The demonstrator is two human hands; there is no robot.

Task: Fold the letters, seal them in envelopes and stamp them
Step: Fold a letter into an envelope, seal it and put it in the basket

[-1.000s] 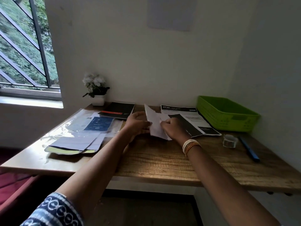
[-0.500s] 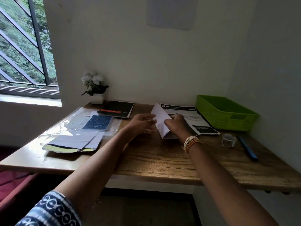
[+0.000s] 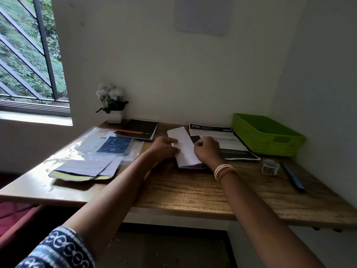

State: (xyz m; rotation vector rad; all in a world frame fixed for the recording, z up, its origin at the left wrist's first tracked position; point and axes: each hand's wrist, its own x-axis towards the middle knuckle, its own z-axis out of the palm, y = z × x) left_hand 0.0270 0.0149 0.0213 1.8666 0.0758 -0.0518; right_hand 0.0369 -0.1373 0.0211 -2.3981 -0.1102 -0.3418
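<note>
1. The left hand [image 3: 164,147] holds the left edge of a folded white letter [image 3: 183,147], its fingers [image 3: 172,141] lying over the paper with the thumb beneath; the right hand [image 3: 207,149] grips the right edge, fingers curled round it.
2. The letter sits at the middle of the desk [image 3: 183,190], tilted, its near end at or just above the wood.
3. Stacked bangles [image 3: 224,171] ring the right wrist; a blue patterned sleeve [image 3: 58,250] covers the left upper arm.
4. The desk is wood-grained brown and stands in a corner of pale walls, with a barred window [image 3: 31,55] on the left showing green foliage.
5. Behind the right hand lies a printed sheet [image 3: 222,136] with a black header reading "2720"; the smaller print is too blurred to read.
6. A black notebook [image 3: 139,129] with an orange strip lies just left of the letter, at the back.
7. Further left, a clear plastic sleeve [image 3: 92,146] holds a blue-and-white printed paper with a barcode; envelopes [image 3: 85,169], pale over yellow, lie on its near end.
8. A green plastic basket [image 3: 268,136] sits at the back right; its contents cannot be seen.
9. Near it stand a small clear container [image 3: 270,167] and a blue pen [image 3: 292,176].
10. A white pot of white flowers [image 3: 112,105] stands against the back wall.
</note>
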